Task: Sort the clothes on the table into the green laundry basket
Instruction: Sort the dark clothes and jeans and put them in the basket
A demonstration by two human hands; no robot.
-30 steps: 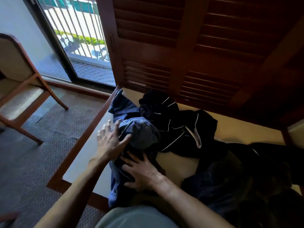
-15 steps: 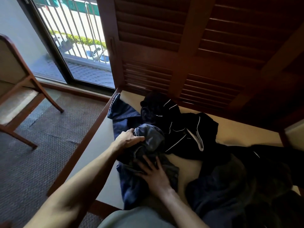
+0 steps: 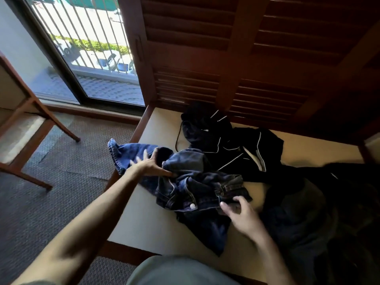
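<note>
A crumpled blue denim garment [image 3: 197, 182] lies on the cream table top [image 3: 156, 225], and one end hangs past the table's left edge. My left hand [image 3: 152, 164] grips its upper left part. My right hand [image 3: 240, 212] pinches the garment's right edge, near a seam with buttons. Behind it lies a black garment with white piping [image 3: 236, 147]. Further right, a heap of dark clothes [image 3: 304, 212] covers that side of the table. The green laundry basket is not in view.
The table has a raised wooden rim [image 3: 141, 124] and stands against dark louvred wooden shutters [image 3: 226, 58]. A wooden chair [image 3: 26, 112] stands on the grey carpet [image 3: 51, 182] at the left. A glass balcony door [image 3: 88, 50] is at the back left.
My hands have spread apart. The left one closed on the denim and drew it left past the table edge. The right one shifted right to its other edge. The garment has opened out.
</note>
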